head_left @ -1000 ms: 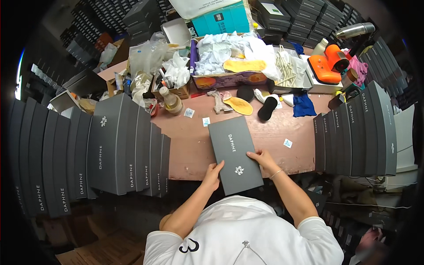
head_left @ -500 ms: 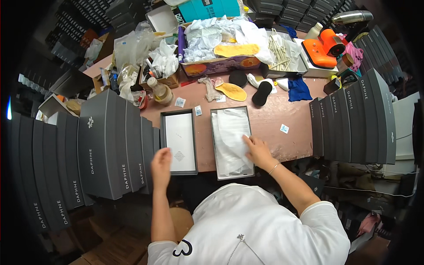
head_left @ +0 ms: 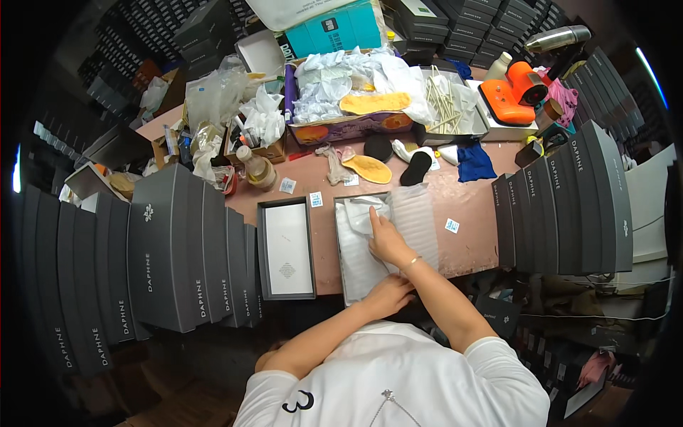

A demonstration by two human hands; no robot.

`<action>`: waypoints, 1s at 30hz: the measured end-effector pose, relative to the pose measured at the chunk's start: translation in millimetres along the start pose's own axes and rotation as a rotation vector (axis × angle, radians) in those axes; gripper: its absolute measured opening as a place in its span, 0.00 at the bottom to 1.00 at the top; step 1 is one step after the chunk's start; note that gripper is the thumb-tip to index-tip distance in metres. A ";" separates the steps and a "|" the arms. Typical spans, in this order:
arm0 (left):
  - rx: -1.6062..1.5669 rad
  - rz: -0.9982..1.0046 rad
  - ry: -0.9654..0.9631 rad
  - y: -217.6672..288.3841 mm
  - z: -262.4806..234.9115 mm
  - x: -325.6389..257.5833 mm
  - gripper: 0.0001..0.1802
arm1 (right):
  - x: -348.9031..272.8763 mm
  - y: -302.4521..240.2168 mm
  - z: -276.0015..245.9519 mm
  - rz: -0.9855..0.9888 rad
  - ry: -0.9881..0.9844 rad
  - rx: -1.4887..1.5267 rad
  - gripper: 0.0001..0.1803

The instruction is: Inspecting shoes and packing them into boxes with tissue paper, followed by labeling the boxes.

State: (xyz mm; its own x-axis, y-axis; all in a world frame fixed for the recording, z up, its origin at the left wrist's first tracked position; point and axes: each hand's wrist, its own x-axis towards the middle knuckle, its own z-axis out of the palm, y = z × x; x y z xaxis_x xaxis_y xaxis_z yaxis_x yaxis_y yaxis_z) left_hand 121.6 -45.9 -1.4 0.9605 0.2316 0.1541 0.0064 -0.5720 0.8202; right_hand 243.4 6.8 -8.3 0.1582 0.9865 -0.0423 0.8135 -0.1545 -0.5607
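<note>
The open shoe box (head_left: 353, 245) is lying on the pinkish worktop (head_left: 466, 245) directly in front of the person, lined with white tissue paper (head_left: 356, 228), and everything else is sitting around it. The right hand (head_left: 386, 240) is resting inside the box, fingers stretched out flat and pressing on the tissue, gripping nothing. The left hand (head_left: 388, 293) is curling over the box's near edge, at the worktop's front rim; whether it is pinching the paper or only resting there cannot be told. A sheet of ribbed white foam wrap (head_left: 417, 224) is lying over the right side of the box. Just left of the box, the dark grey lid (head_left: 286, 248) is lying upside down, its pale inside facing up. Further left of the lid, a row of grey shoe boxes (head_left: 178, 249) is standing on edge. Beyond the box, a tan insole (head_left: 368, 169) and a black insole (head_left: 415, 168) are lying on the worktop.
</note>
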 end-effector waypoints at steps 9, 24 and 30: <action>0.439 -0.424 0.141 -24.5 -14.1 -55.9 0.27 | 19.1 -8.3 -81.2 -0.097 0.034 0.068 0.42; -0.681 -0.814 1.300 -7.8 -3.5 -153.1 0.09 | -68.4 -14.8 -131.3 0.240 -1.059 0.566 0.18; -0.661 -0.801 0.593 29.2 -14.3 -163.1 0.16 | 2.9 -75.1 34.2 -0.331 0.070 0.687 0.31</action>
State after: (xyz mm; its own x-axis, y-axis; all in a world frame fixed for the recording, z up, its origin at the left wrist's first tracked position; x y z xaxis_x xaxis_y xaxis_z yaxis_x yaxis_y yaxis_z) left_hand -38.9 -89.1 5.3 0.4697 0.7641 -0.4422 0.2336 0.3755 0.8969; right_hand 163.6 23.1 5.4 0.0206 0.9660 0.2575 0.2975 0.2400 -0.9241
